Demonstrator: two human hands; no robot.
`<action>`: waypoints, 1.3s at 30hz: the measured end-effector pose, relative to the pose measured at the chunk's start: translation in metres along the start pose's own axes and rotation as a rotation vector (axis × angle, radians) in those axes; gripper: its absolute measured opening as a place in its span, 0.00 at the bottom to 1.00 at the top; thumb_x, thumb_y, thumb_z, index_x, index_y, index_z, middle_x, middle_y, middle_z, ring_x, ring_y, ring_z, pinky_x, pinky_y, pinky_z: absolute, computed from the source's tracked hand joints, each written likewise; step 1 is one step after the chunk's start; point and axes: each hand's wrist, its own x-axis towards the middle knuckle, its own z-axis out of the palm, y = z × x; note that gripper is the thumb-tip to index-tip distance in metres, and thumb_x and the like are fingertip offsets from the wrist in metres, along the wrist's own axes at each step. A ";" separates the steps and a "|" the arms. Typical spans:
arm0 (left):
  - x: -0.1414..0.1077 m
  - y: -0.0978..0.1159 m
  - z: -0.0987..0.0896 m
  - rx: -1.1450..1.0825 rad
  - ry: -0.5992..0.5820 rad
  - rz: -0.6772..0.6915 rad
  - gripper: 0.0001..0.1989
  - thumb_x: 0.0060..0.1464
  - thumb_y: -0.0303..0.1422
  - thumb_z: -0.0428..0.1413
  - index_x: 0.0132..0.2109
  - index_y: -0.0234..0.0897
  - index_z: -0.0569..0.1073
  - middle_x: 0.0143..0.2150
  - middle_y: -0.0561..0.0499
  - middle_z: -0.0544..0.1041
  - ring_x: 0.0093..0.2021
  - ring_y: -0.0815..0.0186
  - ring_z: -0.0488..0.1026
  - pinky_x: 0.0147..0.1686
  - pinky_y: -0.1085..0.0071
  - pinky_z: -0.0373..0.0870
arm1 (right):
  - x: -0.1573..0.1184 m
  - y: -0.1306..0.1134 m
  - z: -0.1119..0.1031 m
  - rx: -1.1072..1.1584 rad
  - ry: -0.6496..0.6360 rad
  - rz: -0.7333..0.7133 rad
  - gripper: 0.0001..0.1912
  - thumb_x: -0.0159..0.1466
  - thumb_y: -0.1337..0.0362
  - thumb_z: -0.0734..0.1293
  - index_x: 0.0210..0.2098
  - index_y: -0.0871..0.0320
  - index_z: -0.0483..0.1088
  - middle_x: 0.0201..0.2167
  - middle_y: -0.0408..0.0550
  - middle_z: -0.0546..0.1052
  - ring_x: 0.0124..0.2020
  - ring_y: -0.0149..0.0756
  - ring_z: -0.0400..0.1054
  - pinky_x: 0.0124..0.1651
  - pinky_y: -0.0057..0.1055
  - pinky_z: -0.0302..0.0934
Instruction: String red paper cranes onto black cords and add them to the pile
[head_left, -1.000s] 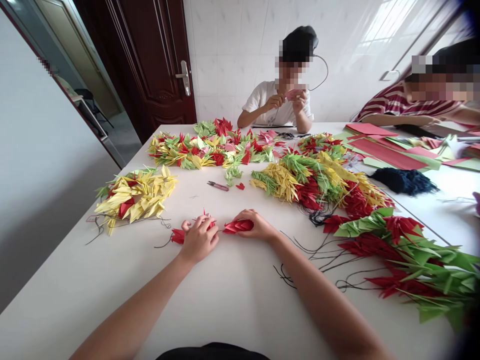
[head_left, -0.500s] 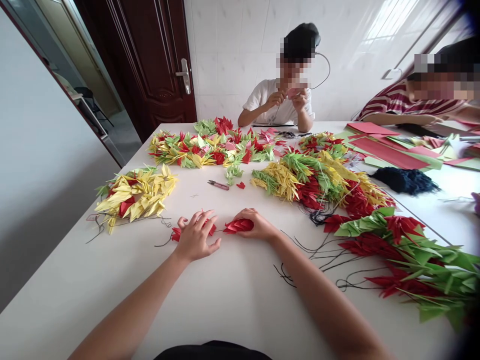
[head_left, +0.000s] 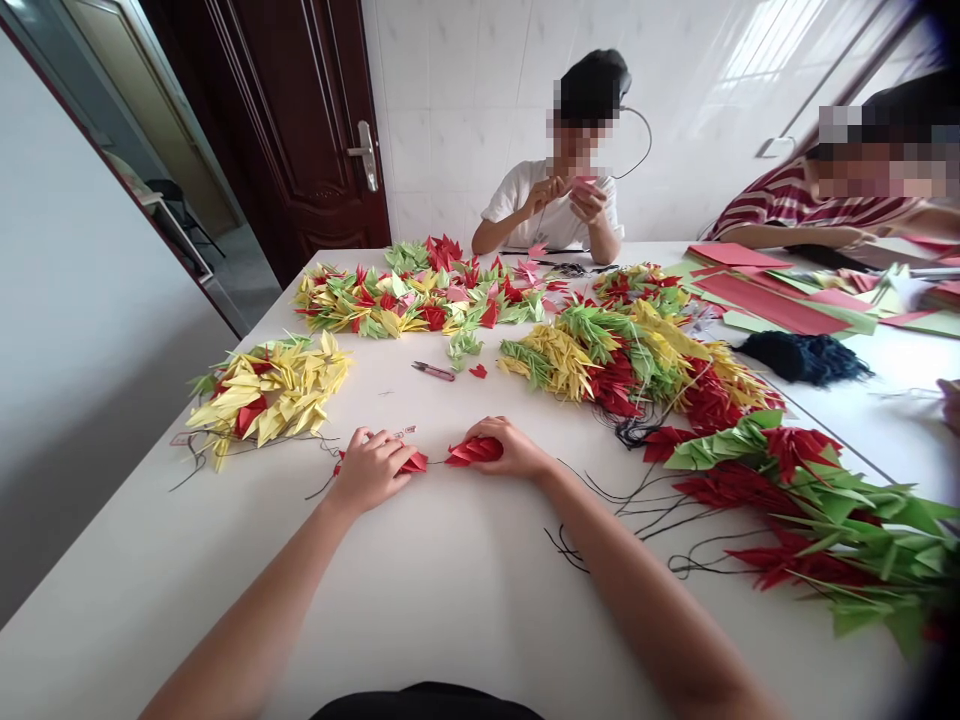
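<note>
My right hand [head_left: 511, 448] is closed around a short stack of red folded-paper pieces [head_left: 474, 452] lying on the white table. To its left, my left hand [head_left: 373, 470] rests over another row of red folded-paper pieces [head_left: 412, 462], its fingers curled together on them and covering most of the row. A thin dark thread [head_left: 436, 462] spans the small gap between the two red groups. Its loose end [head_left: 319, 488] trails out left of my left hand. Just beyond those fingers lies a small red-and-white thing [head_left: 406, 431], too small to make out.
Thread snips [head_left: 433, 371] and a red paper scrap [head_left: 478, 371] lie ahead. A yellow paper bundle [head_left: 277, 390] sits left; multicoloured folded-paper strings [head_left: 637, 350] with loose threads fill the right. Dark yarn [head_left: 806, 358] and paper sheets [head_left: 772, 300] lie farther right. Two people sit opposite.
My left hand has come down, its spread fingers closing onto the red paper pieces and shifting slightly left. My right hand keeps its hold. The person opposite has lowered the pink piece slightly.
</note>
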 end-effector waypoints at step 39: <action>0.009 0.030 0.017 -0.029 0.137 0.000 0.12 0.57 0.31 0.57 0.50 0.42 0.75 0.40 0.48 0.82 0.43 0.59 0.77 0.42 0.60 0.58 | 0.007 -0.026 0.014 -0.254 0.033 -0.062 0.20 0.58 0.49 0.70 0.44 0.53 0.72 0.42 0.49 0.79 0.45 0.41 0.69 0.46 0.39 0.47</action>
